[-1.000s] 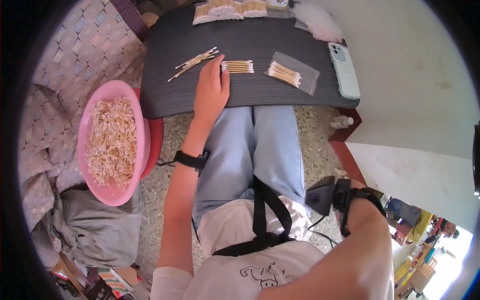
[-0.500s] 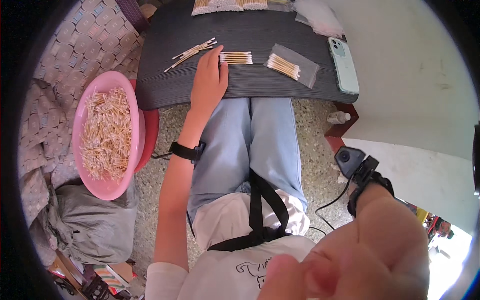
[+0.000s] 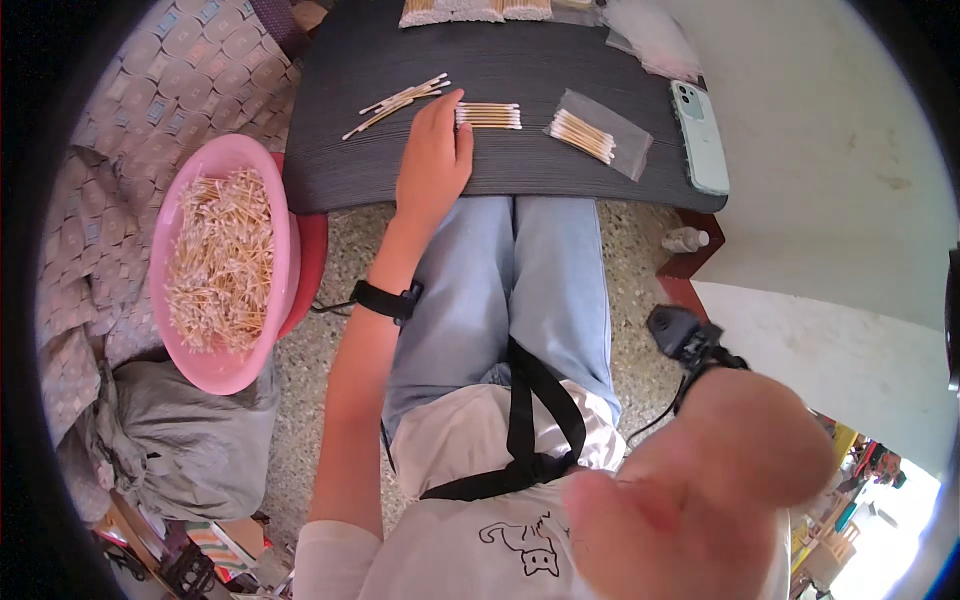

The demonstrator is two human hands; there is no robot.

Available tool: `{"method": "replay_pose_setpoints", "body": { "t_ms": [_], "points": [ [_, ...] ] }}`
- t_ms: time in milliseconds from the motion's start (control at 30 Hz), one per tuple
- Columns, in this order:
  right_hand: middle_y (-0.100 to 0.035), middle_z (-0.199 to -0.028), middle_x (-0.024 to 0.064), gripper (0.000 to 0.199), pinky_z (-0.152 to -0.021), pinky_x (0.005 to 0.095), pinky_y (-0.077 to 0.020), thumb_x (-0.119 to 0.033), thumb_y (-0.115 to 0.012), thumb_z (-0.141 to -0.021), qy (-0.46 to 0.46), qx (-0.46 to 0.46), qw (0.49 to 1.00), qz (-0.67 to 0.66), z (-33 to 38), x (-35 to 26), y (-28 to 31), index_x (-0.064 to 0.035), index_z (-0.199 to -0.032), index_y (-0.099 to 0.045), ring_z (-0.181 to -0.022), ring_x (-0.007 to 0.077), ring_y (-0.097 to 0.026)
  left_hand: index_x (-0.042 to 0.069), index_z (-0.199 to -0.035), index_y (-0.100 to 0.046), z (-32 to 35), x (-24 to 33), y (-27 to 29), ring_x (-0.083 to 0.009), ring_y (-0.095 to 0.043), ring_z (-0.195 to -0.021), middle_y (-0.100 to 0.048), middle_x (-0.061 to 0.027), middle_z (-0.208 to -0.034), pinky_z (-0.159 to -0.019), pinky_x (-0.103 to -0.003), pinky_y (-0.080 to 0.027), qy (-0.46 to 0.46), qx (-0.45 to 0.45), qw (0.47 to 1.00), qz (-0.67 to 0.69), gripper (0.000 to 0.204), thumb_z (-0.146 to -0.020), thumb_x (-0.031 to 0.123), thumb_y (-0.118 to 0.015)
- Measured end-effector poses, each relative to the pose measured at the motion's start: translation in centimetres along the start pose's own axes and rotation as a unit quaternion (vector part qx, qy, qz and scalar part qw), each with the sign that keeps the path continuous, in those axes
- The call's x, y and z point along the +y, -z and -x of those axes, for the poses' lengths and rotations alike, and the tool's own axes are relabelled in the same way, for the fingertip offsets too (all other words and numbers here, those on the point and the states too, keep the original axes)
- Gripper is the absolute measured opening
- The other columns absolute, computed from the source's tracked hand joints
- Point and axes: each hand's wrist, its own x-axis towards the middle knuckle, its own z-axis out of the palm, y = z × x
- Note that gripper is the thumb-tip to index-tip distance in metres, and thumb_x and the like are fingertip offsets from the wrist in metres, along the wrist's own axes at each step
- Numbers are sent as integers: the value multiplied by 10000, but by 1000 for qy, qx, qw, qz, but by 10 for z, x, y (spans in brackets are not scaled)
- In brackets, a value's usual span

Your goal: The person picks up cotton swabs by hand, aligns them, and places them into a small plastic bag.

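Observation:
My left hand (image 3: pixel 435 155) lies on the dark table, fingers stretched and thumb apart, against the left ends of a neat row of cotton swabs (image 3: pixel 488 116). Beyond its fingertips, to the left, several loose swabs (image 3: pixel 400 100) lie crisscrossed. A clear plastic bag (image 3: pixel 630 155) sits right of the row, with a bundle of bagged swabs (image 3: pixel 582 136) inside. My right hand (image 3: pixel 690 510) is raised very near the camera at lower right, large and blurred. Whether its fingers hold anything does not show.
A pink basin (image 3: pixel 286 275) heaped with swabs stands left of the dark table (image 3: pixel 340 180), on something red. Swab bundles (image 3: pixel 460 12) and empty clear bags (image 3: pixel 650 40) lie at the back. A phone (image 3: pixel 702 140) rests along the right edge, near the wall (image 3: pixel 830 150).
The whole view has shifted slightly, moving the table things a little rightward. My right hand and its wrist camera have turned close to the lens. My left hand keeps its place beside the row.

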Motion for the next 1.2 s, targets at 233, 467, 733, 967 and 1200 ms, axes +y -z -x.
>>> {"method": "replay_pose_setpoints", "body": {
  "t_ms": [233, 467, 733, 967, 1200],
  "points": [
    [-550, -1152, 308, 500, -815, 460, -516, -311, -378, -1010, 61, 158, 976, -133, 21, 19, -72, 134, -1092, -592, -965, 437, -588, 33, -1245, -487, 0, 4, -13, -362, -525, -1105, -556, -203, -1171, -947, -419, -420, -8, 19, 1000, 12, 350, -904, 98, -534],
    [-502, -1254, 327, 579, -916, 548, -439, -369, -331, -1014, -163, -3, 946, -279, 29, -21, -34, 145, -1188, -532, -1194, 411, -470, 28, -1248, -480, 4, 5, -7, -356, -520, -1116, -549, -200, -1180, -950, -416, -423, 7, 10, 1000, 0, 353, -906, 96, -530],
    [-463, -1330, 150, 556, -1066, 350, -316, -87, -606, -876, -310, -72, 887, 334, 27, 72, 88, -8, -1370, -361, -1263, 216, -426, -84, -1249, -433, 3, 1, -2, -380, -474, -1189, -504, -253, -1262, -980, -435, -408, -42, 5, 997, -65, 390, -895, 71, -486],
    [-373, -1364, 332, 564, -1083, 408, -289, -103, -524, -896, -310, 41, 793, 524, 68, 168, 170, 110, -1360, -284, -1317, 431, -334, -117, -1285, -389, 2, 10, -9, -433, -403, -1251, -445, -320, -1296, -1050, -463, -335, 32, -48, 998, -18, 437, -878, 24, -465],
    [-334, -1369, 362, 598, -1096, 454, -260, -102, -485, -893, -368, 26, 772, 517, 72, 178, 160, 155, -1365, -224, -1322, 483, -273, -47, -1339, -396, 9, -2, -12, -400, -430, -1243, -440, -268, -1343, -1049, -451, -332, 5, -23, 999, -27, 448, -902, 36, -452]
  ]
}}
